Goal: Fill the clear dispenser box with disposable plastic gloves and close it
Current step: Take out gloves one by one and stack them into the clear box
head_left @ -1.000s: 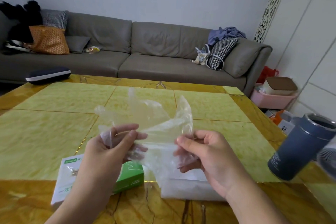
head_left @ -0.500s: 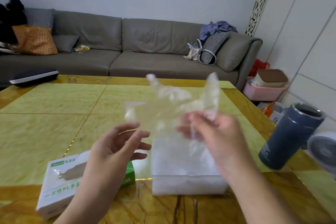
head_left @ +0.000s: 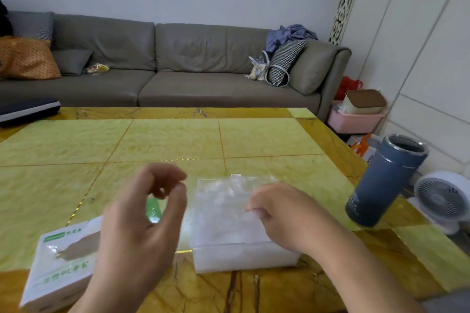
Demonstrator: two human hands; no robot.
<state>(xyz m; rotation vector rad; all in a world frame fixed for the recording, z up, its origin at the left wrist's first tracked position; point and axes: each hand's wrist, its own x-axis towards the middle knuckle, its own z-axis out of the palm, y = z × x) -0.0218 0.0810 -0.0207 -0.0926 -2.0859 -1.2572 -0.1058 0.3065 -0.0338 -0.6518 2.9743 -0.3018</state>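
Observation:
The clear dispenser box stands on the yellow table just in front of me, its top open and crumpled clear plastic gloves filling it. My right hand is down on the box's right half, fingertips pinching a glove against the pile. My left hand hovers left of the box, fingers loosely curled and holding nothing. Below the left hand lies the white and green glove carton, partly hidden by it.
A tall blue tumbler without a lid stands at the table's right edge, close to the box. Beyond that edge a small white fan sits lower down. A dark flat case lies at the far left corner; a grey sofa is behind.
My right hand has carried the glove from mid-air down into the clear box. My left hand let go of the glove and now hangs free beside the box.

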